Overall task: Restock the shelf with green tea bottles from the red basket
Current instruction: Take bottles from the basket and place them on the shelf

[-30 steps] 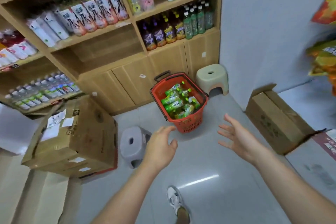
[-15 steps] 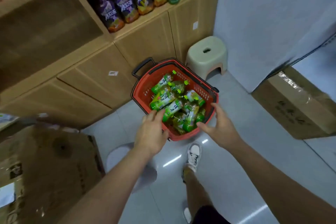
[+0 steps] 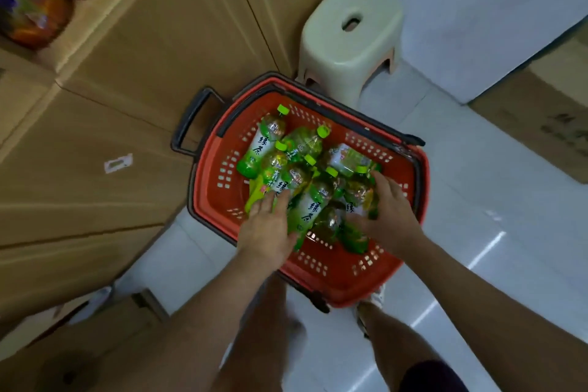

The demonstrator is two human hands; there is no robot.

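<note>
The left hand (image 3: 267, 232) lies flat on green tea bottles (image 3: 261, 149) in the red basket (image 3: 337, 280); the right hand (image 3: 393, 216) curls round a bottle (image 3: 361, 192).

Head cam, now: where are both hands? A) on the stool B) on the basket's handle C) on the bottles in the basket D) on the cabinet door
C: the left hand and right hand both touch bottles inside the basket.
</note>
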